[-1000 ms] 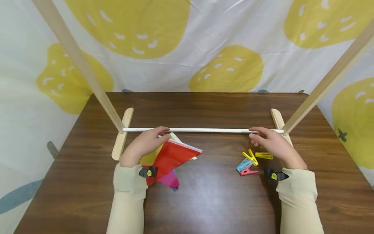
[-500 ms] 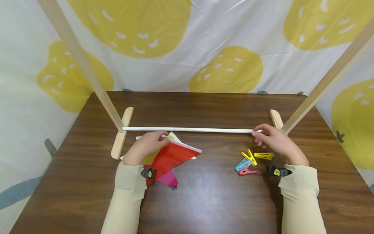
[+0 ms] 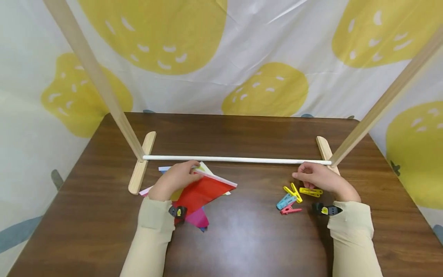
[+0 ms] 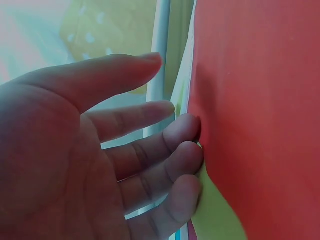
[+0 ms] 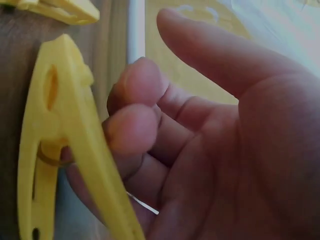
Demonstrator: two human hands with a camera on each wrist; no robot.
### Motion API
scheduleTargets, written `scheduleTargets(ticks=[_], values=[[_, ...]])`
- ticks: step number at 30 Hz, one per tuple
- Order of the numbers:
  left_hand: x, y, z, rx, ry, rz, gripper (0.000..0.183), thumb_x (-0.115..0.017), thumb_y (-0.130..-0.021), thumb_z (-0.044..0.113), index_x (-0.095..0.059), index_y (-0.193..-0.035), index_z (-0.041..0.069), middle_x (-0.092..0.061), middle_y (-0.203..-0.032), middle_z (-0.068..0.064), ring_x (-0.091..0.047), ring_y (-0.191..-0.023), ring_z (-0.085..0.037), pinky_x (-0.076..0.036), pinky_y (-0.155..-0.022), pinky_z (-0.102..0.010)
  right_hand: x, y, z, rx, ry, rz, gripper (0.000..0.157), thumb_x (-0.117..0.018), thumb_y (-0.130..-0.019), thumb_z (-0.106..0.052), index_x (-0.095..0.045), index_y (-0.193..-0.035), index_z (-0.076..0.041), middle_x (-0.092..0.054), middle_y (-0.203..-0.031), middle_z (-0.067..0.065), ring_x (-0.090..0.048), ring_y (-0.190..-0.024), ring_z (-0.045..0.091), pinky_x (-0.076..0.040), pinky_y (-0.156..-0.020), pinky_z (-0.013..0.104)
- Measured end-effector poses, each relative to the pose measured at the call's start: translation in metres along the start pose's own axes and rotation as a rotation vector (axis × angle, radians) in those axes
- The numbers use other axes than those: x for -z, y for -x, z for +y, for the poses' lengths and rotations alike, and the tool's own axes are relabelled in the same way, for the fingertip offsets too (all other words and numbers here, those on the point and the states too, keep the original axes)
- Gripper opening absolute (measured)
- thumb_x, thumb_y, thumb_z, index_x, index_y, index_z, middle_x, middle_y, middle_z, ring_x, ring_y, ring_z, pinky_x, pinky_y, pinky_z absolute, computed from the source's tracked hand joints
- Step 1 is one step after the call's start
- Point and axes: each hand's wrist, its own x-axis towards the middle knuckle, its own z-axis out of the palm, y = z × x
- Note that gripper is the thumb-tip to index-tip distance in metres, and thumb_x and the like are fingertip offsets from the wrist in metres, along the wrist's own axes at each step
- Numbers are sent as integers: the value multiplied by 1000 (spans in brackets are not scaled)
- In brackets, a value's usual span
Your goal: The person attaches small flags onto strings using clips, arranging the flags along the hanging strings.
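In the head view my left hand (image 3: pixel 178 179) is at the upper edge of a red pennant (image 3: pixel 204 192), which lies over a pile of coloured flags. Its fingertips touch the edge of the red fabric (image 4: pixel 255 110) in the left wrist view, while the thumb stands apart. My right hand (image 3: pixel 318 177) hovers over a yellow clothespin (image 3: pixel 311 192). From the right wrist, loosely bent fingers show beside and partly behind a yellow clothespin (image 5: pixel 77 135), the thumb well away from it. Whether those fingers touch it I cannot tell.
A white rod (image 3: pixel 238 159) runs low between two wooden uprights on feet (image 3: pixel 137 177). Left of the right hand lie another yellow clothespin (image 3: pixel 294 192), a blue one (image 3: pixel 286 201) and a red one (image 3: pixel 290 209). A lemon-print cloth (image 3: pixel 194 92) hangs behind the table.
My right hand has come down from the white rod to the yellow clothespin. The left hand stays at the red pennant's edge. The head view has shifted slightly.
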Motion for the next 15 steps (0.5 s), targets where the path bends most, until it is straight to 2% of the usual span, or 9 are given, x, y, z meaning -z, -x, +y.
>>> scheduleTargets(ticks=[5,8,15], values=[[-4,2,1,-11,-12,9,43,-60,-82,32,-53,-120,14,-58,-97,-3,-51,-82,-19,-45,-71,-34,-2,3,4,-5,27,10,33,-63,-81,-37,-52,-86,-7,-52,-62,6,-50,-53,18,-41,-47,27],[-5,1,3,-1,-11,12,46,-62,-81,32,-52,-122,15,-57,-96,-2,-51,-83,-19,-46,-70,-33,-2,3,6,3,43,2,32,-64,-80,-36,-53,-86,-7,-52,-62,5,-49,-53,17,-40,-46,27],[-6,-2,7,-6,-10,24,51,-64,-80,28,-49,-126,13,-56,-111,-5,-50,-93,-22,-44,-81,-39,0,5,3,0,85,7,35,-66,-78,-37,-48,-79,-7,-46,-60,1,-45,-52,16,-36,-45,26]])
